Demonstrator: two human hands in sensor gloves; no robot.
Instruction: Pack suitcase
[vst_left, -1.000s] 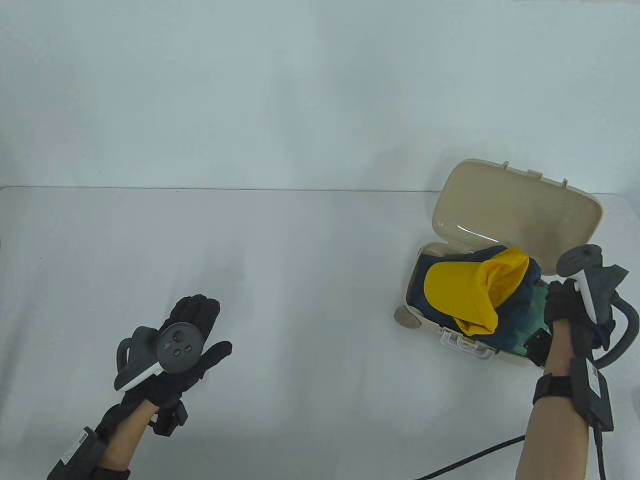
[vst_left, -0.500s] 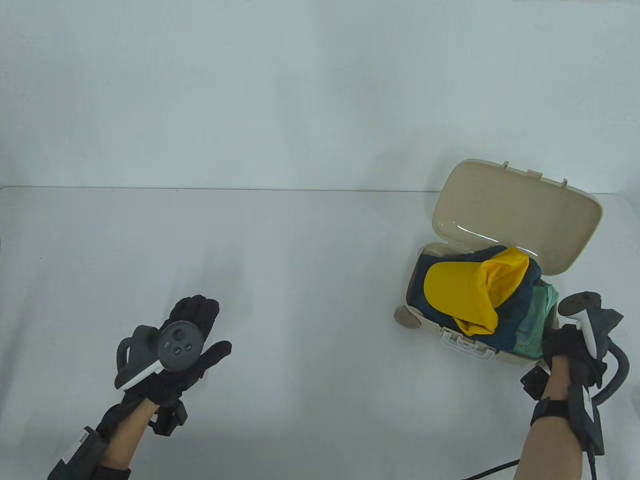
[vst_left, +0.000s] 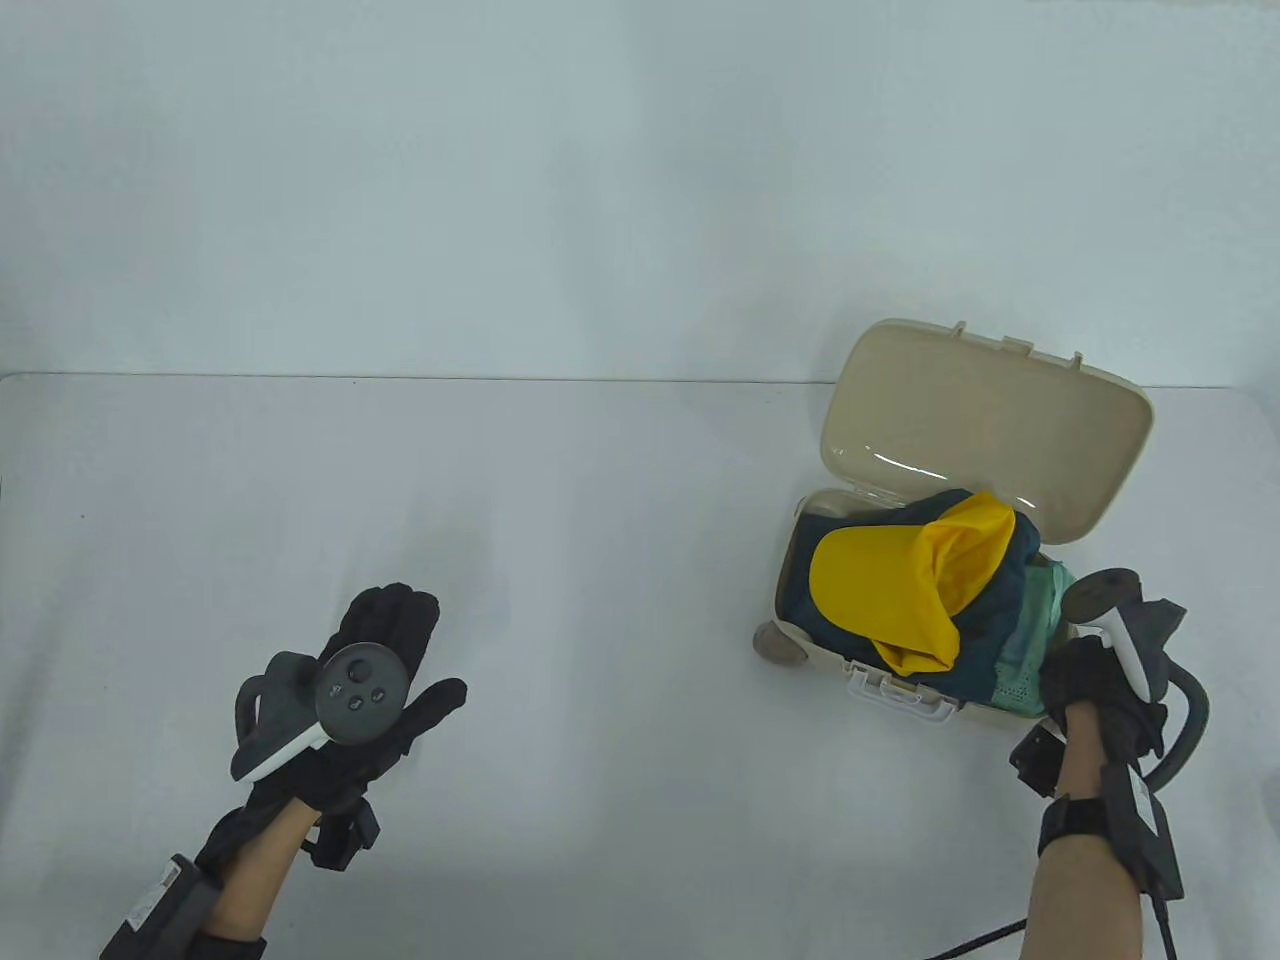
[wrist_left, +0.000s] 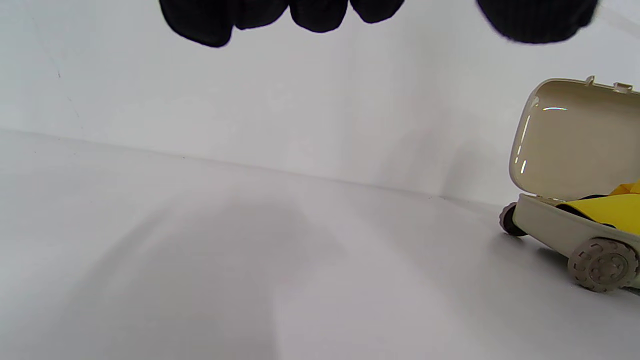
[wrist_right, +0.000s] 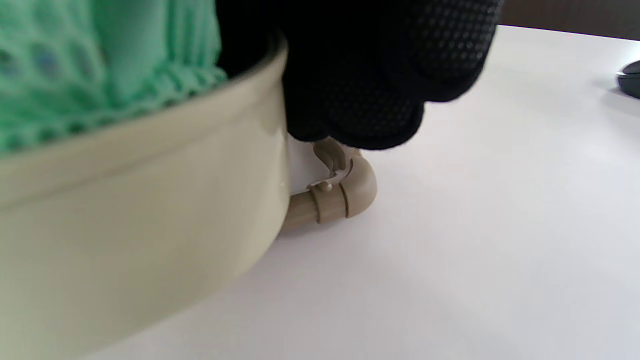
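Observation:
The small beige suitcase (vst_left: 812, 642) stands at the table's right with its lid (vst_left: 985, 430) up. Inside lie a yellow cap (vst_left: 880, 590), a dark blue garment (vst_left: 1000, 640) and a green mesh piece (vst_left: 1030, 665), heaped above the rim. My right hand (vst_left: 1085, 680) grips the case's right end. In the right wrist view its fingers (wrist_right: 380, 75) curl over the rim above the beige handle (wrist_right: 340, 195), beside the green mesh (wrist_right: 100, 65). My left hand (vst_left: 420, 650) hovers flat and open over bare table at the left, holding nothing. The left wrist view shows the suitcase (wrist_left: 555, 235) at its right edge.
A white latch (vst_left: 900, 695) sticks out of the case's near wall, and a wheel (vst_left: 780, 648) marks its left end. A black cable (vst_left: 980, 935) trails from my right wrist. A dark object (wrist_right: 630, 80) lies at the far right table edge.
My right hand drew back from inside the case to its right end, and the suitcase has slid to the left with it. The left hand has stayed in place.

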